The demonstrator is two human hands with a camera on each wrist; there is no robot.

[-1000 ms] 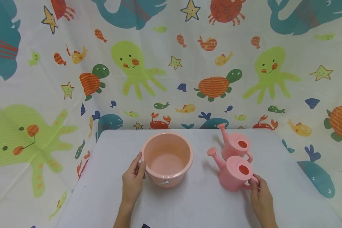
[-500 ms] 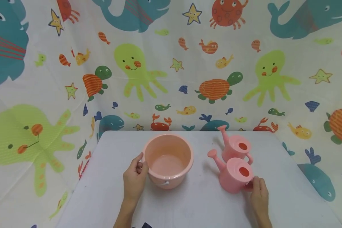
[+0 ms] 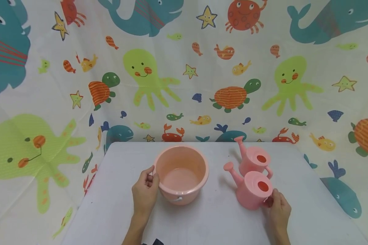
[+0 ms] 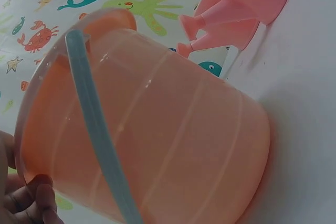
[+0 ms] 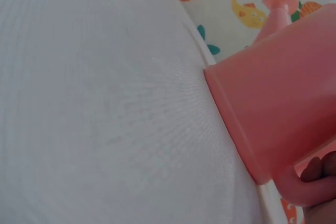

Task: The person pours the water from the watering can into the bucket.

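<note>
A peach plastic bucket (image 3: pixel 184 197) stands upright left of the table's middle. My left hand (image 3: pixel 145 194) pinches its rim at the left side. In the left wrist view the bucket's pale handle (image 4: pixel 97 121) hangs down across its outer wall. On the right, the nearer pink watering can (image 3: pixel 252 194) stands upright with its spout toward the back left. My right hand (image 3: pixel 279 209) grips its handle, which the fingers mostly cover in the head view. In the right wrist view, fingers (image 5: pixel 312 170) curl through the handle loop (image 5: pixel 299 190).
A second pink watering can (image 3: pixel 254 158) stands directly behind the first one. The white table (image 3: pixel 214 224) ends at a curtain (image 3: pixel 178 85) printed with sea animals, which also runs along both sides. A small black object (image 3: pixel 157 242) shows at the bottom edge.
My right hand has shifted and turned slightly around the nearer can's handle, covering more of it. The left hand and bucket hardly differ. The head view has tilted up a little.
</note>
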